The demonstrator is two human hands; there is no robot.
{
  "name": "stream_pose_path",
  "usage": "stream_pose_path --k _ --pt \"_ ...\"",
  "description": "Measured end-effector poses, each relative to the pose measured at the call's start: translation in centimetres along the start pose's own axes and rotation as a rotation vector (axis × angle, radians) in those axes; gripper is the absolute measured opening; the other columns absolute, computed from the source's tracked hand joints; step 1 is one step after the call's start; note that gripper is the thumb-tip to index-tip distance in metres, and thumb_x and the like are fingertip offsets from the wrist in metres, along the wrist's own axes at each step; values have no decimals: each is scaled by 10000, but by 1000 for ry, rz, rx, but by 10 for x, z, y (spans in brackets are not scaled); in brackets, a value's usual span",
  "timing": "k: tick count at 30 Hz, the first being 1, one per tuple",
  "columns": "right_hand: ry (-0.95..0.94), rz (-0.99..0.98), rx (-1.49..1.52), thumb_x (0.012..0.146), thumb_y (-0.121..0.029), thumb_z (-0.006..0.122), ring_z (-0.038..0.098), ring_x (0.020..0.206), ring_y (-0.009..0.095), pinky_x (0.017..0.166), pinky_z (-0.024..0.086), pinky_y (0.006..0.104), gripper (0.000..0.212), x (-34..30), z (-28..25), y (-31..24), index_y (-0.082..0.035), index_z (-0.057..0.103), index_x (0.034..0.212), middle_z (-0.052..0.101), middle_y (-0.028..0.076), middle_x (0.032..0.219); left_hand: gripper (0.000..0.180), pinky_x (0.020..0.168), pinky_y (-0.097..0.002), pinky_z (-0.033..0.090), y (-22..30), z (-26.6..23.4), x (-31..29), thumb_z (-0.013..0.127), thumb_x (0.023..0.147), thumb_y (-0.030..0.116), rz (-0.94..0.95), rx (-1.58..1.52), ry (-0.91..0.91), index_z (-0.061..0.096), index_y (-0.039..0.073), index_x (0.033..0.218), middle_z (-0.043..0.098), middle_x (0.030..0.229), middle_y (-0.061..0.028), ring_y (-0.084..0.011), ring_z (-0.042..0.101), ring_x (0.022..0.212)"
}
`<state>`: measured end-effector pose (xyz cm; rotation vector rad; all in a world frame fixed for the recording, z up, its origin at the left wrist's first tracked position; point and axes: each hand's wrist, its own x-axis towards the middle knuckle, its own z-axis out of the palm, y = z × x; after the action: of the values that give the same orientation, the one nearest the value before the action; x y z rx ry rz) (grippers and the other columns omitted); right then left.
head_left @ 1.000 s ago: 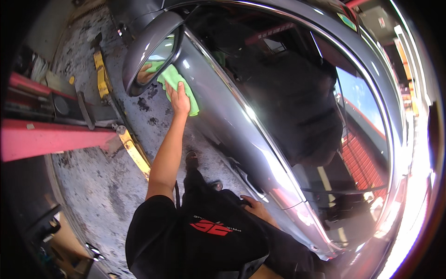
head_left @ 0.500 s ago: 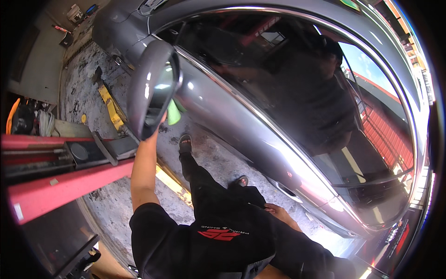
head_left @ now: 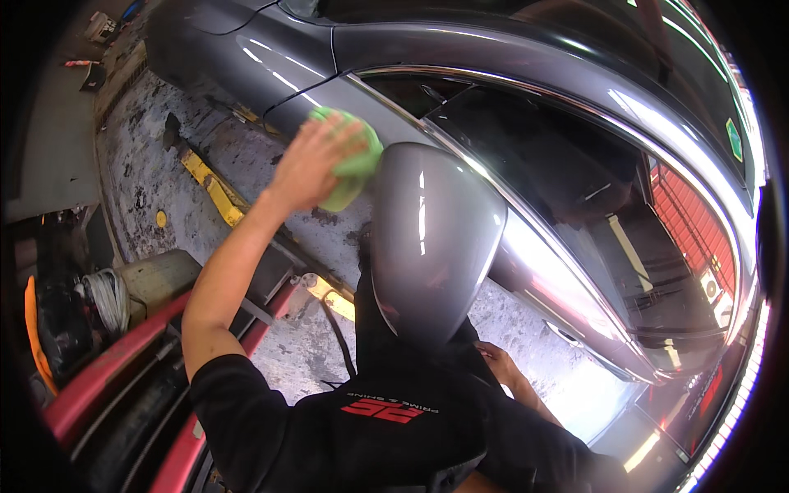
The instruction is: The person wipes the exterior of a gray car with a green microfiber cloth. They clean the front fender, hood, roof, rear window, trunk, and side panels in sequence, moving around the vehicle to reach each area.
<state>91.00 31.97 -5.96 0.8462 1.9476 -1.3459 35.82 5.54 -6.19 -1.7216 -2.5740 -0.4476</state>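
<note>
My left hand [head_left: 314,164] is slightly smeared by motion. It is closed on a green cloth [head_left: 359,168], bunched under the fingers beside the front of the car's side mirror. The grey back shell of this side mirror [head_left: 436,238] stands large in the middle, close to my chest. Behind the cloth runs the dark grey front fender [head_left: 288,62]. Low on the right, my right hand [head_left: 498,361] is near my black clothing, its fingers curled. Whatever they hold is hidden.
The car's door [head_left: 534,292] and dark side window [head_left: 559,181] fill the right. At left, a red lift post [head_left: 119,353] stands near my left arm, with a yellow lift arm [head_left: 212,187] low over the stained floor [head_left: 156,123]. A coiled cable [head_left: 107,300] hangs beside the post.
My left hand and the green cloth have come out from behind the mirror, moving forward and up to its front side. The view has shifted, showing the mirror's shell instead of its glass.
</note>
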Motion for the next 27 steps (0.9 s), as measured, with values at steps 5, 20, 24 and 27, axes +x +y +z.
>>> stream_pose_path --k 5,20,24,27 --pt "109 120 -46 1007 -204 643 712 1151 320 967 565 386 377 -22 14 -14 -31 636 1342 723 208 1228 365 1100 -441 388 -23 -51 9 598 1000 203 -563 -505 411 680 -6 1287 575 1427 -184 -359 525 1296" --pt "137 232 102 975 -144 584 719 1102 358 957 572 421 363 -11 63 -58 -41 650 1316 734 199 1193 581 1058 -330 441 20 -36 142 538 1049 478 -259 -1058 -867 669 -18 1321 682 1286 -152 -235 618 1184" --pt "107 312 153 958 -155 585 729 1072 337 954 573 418 365 -1 71 -56 -54 671 1298 737 194 1182 490 1065 -333 436 -15 -56 58 517 1065 314 -829 -1505 -345 612 -54 1375 663 1322 -131 -200 617 1183" --pt "117 245 171 945 -174 589 729 1062 331 949 570 405 383 7 74 -50 -42 661 1298 743 197 1142 469 1067 -325 436 -17 -51 45 508 1063 266 -813 -1538 -281 594 -62 1388 666 1320 -140 -189 617 1191"
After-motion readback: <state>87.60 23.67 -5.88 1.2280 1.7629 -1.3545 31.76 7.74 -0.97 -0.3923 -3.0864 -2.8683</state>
